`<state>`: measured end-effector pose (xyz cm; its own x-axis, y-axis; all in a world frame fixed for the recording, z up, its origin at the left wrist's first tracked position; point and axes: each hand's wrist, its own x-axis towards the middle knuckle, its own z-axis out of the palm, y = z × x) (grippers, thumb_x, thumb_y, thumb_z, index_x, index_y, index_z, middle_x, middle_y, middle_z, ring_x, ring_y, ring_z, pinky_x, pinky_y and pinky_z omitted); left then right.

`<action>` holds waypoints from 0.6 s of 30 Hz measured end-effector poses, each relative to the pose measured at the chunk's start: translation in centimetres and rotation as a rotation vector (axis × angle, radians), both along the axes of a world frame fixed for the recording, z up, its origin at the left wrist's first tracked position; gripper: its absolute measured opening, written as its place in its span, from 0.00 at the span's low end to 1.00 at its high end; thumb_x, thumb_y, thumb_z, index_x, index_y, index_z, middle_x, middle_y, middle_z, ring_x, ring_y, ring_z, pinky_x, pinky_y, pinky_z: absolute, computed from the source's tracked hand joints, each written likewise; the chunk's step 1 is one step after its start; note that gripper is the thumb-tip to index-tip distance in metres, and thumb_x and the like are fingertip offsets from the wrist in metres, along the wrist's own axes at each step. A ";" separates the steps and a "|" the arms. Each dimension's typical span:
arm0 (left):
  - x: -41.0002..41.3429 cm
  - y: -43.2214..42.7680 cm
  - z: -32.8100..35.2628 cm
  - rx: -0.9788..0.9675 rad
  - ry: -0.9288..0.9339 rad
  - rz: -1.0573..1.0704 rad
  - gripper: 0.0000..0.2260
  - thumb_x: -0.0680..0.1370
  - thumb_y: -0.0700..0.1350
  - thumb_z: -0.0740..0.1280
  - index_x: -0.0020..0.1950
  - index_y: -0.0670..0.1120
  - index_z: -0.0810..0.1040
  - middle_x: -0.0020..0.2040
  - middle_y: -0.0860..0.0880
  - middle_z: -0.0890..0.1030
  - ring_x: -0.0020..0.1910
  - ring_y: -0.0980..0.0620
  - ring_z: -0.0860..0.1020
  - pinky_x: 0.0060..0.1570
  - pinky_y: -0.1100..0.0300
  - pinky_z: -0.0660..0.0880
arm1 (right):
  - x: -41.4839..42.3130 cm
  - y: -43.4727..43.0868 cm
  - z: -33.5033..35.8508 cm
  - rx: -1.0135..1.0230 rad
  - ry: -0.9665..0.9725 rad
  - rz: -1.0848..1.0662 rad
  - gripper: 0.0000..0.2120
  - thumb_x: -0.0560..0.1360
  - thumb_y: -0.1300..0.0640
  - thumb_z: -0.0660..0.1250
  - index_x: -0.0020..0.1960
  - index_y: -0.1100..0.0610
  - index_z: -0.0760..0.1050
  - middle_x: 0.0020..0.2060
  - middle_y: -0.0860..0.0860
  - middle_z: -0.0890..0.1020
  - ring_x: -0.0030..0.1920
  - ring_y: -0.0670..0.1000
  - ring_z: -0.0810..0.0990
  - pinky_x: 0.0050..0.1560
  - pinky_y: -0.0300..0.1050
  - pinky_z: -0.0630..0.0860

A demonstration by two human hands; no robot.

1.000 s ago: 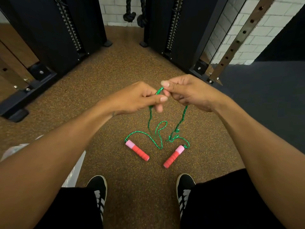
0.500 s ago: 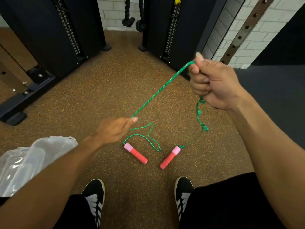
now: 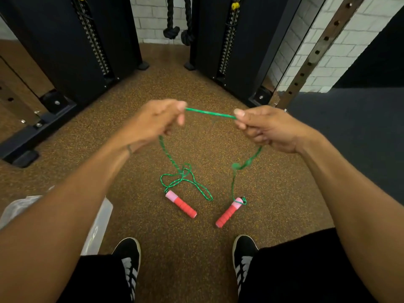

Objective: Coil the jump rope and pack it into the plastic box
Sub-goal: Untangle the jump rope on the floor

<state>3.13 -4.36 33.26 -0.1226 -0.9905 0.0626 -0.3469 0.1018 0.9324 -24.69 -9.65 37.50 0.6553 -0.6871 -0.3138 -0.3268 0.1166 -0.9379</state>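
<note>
Hands hold the rope (image 3: 209,113) now. The left hand (image 3: 157,121) is closed on it, and the right hand (image 3: 264,127) is closed on it too. A short, tight piece of green rope runs straight between the two fists.

Half a second ago the hands were far apart: the right hand was up high and the left hand was low, near the floor. Now both hands are level and near each other. That looks like one pull is done and a new length of rope is being measured for a loop.

Below the left hand, the rope hangs down to a loose tangle (image 3: 185,178) on the floor. Past the tangle lies the left handle (image 3: 181,204), red with a pink end. Below the right hand, the rope drops with a small knot-like lump (image 3: 238,166) in it, then goes down to the right handle (image 3: 228,212). Both handles lie flat on the floor, apart from each other, just in front of the shoes (image 3: 129,256).

Farther out, below the left arm, the clear box (image 3: 98,226) sits on the floor. The arm hides most of it.

No neat coil shows yet, so the job seems to be at an early stage. The tangle and the lump may snag when more rope is pulled up. Nothing is in the box that I can see.
</note>
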 end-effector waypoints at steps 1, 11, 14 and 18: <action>2.0 -0.2 -1.0 0.017 -0.035 0.095 0.17 0.82 0.59 0.58 0.39 0.52 0.77 0.37 0.47 0.72 0.36 0.53 0.71 0.41 0.55 0.73 | -1.1 -0.5 0.2 0.010 -0.014 -0.038 0.15 0.76 0.43 0.64 0.37 0.53 0.73 0.25 0.44 0.64 0.24 0.43 0.59 0.24 0.35 0.55; 4.9 0.5 -8.8 0.400 -0.925 0.557 0.18 0.85 0.49 0.53 0.60 0.40 0.78 0.45 0.41 0.78 0.39 0.44 0.75 0.38 0.53 0.72 | -1.8 0.0 1.5 0.183 -0.188 0.180 0.12 0.76 0.47 0.67 0.42 0.56 0.74 0.23 0.45 0.66 0.20 0.40 0.61 0.19 0.34 0.53; 5.5 0.7 -8.9 0.468 -0.941 0.612 0.19 0.85 0.49 0.53 0.62 0.38 0.77 0.53 0.36 0.80 0.49 0.38 0.77 0.44 0.50 0.69 | -2.1 0.2 2.4 0.142 -0.276 0.190 0.12 0.76 0.48 0.68 0.43 0.57 0.74 0.23 0.44 0.66 0.19 0.40 0.61 0.19 0.33 0.54; 4.2 0.7 -11.0 0.613 -0.952 0.328 0.18 0.84 0.46 0.55 0.68 0.38 0.74 0.67 0.35 0.76 0.62 0.37 0.76 0.62 0.47 0.73 | 1.5 2.0 0.9 0.133 -0.315 0.220 0.10 0.78 0.52 0.63 0.41 0.57 0.74 0.23 0.48 0.70 0.21 0.45 0.68 0.22 0.36 0.65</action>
<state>7.31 -3.69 22.31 0.4037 -0.8158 -0.4140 -0.8555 -0.4971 0.1454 -23.21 -7.60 38.38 0.8605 -0.4866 -0.1510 -0.0569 0.2027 -0.9776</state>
